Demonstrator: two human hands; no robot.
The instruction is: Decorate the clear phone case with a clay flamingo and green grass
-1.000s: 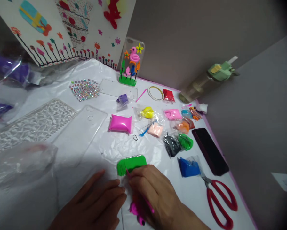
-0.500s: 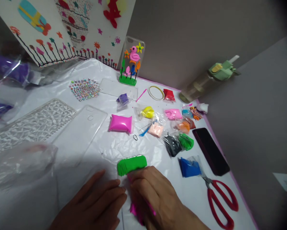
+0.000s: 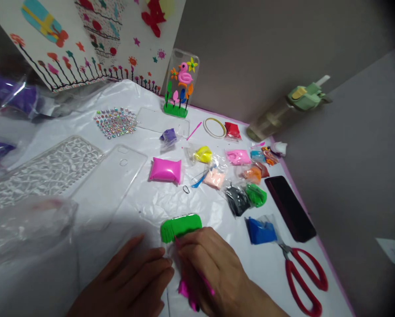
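My right hand [image 3: 213,268] pinches a thin pink clay modelling tool [image 3: 176,240], its tip at the lower edge of a green clay strip [image 3: 186,225]. Fine grooves line the strip's left part; its right part is smooth. The strip lies across the top end of what looks like a clear phone case, mostly hidden by my hands. My left hand [image 3: 134,277] rests flat beside it, fingers stretched out and holding nothing. Below my right hand shows a bright magenta piece [image 3: 184,288], partly covered; I cannot tell what it is.
Farther back are a magenta clay packet [image 3: 166,170], several small clay bags and a decorated phone case [image 3: 180,83] standing upright. Red-handled scissors [image 3: 303,277] and a dark phone [image 3: 289,209] lie right. Left are a clear case [image 3: 114,180], rhinestones [image 3: 116,122] and a plastic bag [image 3: 28,224].
The tool's tip has shifted slightly left and up against the green clay, and the grooves there look finer. My left hand has stayed in place.
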